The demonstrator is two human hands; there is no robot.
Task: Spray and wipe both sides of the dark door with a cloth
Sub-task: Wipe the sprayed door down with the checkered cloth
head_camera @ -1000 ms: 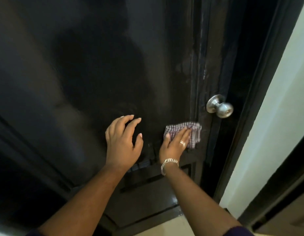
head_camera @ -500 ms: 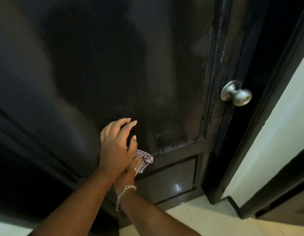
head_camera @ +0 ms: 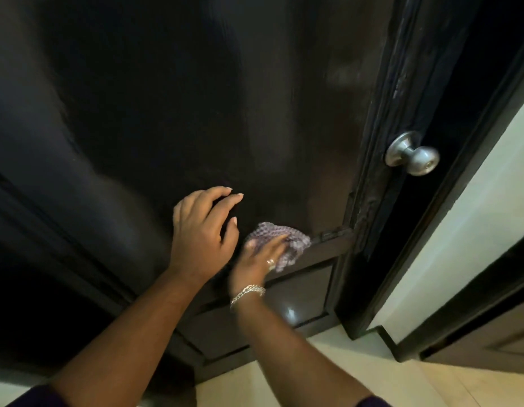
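Checked cloth under right hand, pressed flat to dark door at panel's lower right, left of silver knob. Left hand just left, fingertips touching door, holding nothing.

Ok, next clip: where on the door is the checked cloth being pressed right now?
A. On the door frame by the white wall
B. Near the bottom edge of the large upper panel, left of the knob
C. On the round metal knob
B: the right hand presses the cloth flat where the upper panel of the door meets its lower moulding, well below and left of the knob.
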